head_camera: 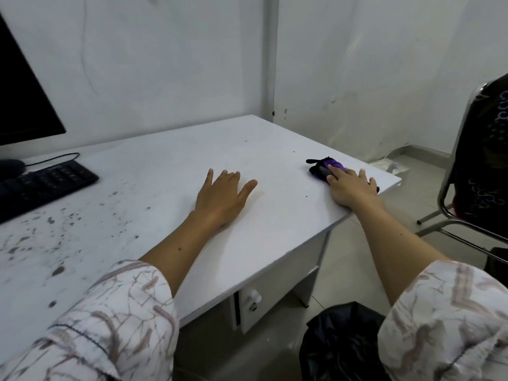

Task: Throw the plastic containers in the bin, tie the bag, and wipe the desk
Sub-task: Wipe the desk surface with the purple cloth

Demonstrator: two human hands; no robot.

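Observation:
My left hand lies flat on the white desk, palm down, fingers spread, holding nothing. My right hand rests with straight fingers on a purple and black cloth near the desk's right edge. Most of the cloth shows beyond my fingertips. Dark smudges and specks cover the left part of the desk top. A black bin bag sits on the floor below the desk's front right corner, its top gathered. No plastic containers are in view.
A black keyboard and a dark monitor stand at the desk's left. A chair with a black patterned cover is on the right. A drawer with a white knob sits under the desk.

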